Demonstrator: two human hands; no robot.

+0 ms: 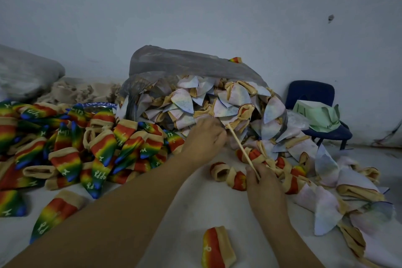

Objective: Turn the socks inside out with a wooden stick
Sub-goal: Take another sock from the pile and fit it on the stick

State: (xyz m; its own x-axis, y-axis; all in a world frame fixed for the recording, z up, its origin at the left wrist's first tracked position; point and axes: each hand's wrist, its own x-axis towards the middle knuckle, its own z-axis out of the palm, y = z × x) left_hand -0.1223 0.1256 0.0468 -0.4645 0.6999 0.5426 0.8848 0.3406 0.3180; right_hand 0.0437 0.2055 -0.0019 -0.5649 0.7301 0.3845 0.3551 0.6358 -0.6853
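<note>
Head view: one camera looking down over both forearms onto a white surface (191, 209).
Right hand (264, 183): low, right of centre, and there it is, fingers pinched round the lower end of the wooden stick (242, 150).
Stick's line: thin and pale, slanting up and to the left from that pinch. Its top end meets a tan-cuffed sock (243, 113) at the foot of the pale heap.
Left hand (204, 139): reaching forward into the heap just left of the stick's top end, back of the hand towards the camera. The fingers are curled under, and I cannot tell what they grip, if anything.
Pale socks (185, 102): washed-out, tan-cuffed, spilling out of a grey plastic bag (174, 61) and on down the right side of the surface.
Half-rolled socks (239, 180): red and tan, bunched between the two hands and beside the right one.
Rainbow socks (104, 148): a bright pile on the left, red to blue with white lettering, well apart from the stick.
Lone rainbow sock (214, 248): lying by itself at the bottom, between the forearms.
Back left: a beige fabric heap (82, 91) and a grey sack (26, 72) against the wall.
Back right: a blue chair (311, 91) with a pale green bag (319, 115) on its seat.
</note>
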